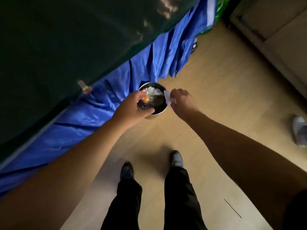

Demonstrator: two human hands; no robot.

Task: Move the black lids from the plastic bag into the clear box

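Observation:
I stand over a small round metal bin (pixel 159 112) on the wooden floor. It holds crumpled white plastic, dark scraps and something orange. My left hand (pixel 131 106) hovers over the bin's left rim with thumb and fingers spread, and I see nothing gripped in it. My right hand (pixel 180 102) is at the bin's right rim, its fingers pinched on a thin whitish piece of plastic (pixel 167 97) that hangs over the opening. No black lids and no clear box show in this view.
A dark green surface (pixel 58 47) draped with blue cloth (pixel 93 110) runs along the left. My two feet (pixel 177 159) stand below the bin. A loose shoe (pixel 299 130) lies at the right edge, and a cabinet (pixel 274 30) fills the top right.

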